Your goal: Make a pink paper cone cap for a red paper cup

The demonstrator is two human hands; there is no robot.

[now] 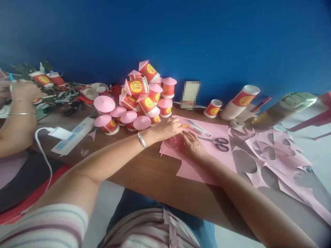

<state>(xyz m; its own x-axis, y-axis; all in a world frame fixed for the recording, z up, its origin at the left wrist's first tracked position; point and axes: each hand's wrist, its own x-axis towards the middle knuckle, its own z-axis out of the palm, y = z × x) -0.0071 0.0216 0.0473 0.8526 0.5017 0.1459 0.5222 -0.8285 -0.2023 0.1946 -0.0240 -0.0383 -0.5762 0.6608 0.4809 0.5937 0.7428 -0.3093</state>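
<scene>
My left hand (pixel 168 130) bunches by an orange stick (pixel 185 126), pinch unclear; my right hand (pixel 193 146) lies spread beside a round clear piece (pixel 174 142). Pink paper (pixel 190 168) underneath, on the table (pixel 144 167): probably light, crease-prone; hold edges.

Markings: no text, brand or number legible.
Pile of red cups (pixel 147 103), left of centre, far side: round yellow emblems (pixel 136 86) with red character-like strokes, not resolvable. Similar emblem on lone cup (pixel 213 108), right of centre, and on leaning cup stack (pixel 239 101), farther right; neither readable. White tube (pixel 197 129) on pink sheet (pixel 207 170): marks too small to read. Upright object (pixel 191 94), far side: pixelated, illegible.
</scene>
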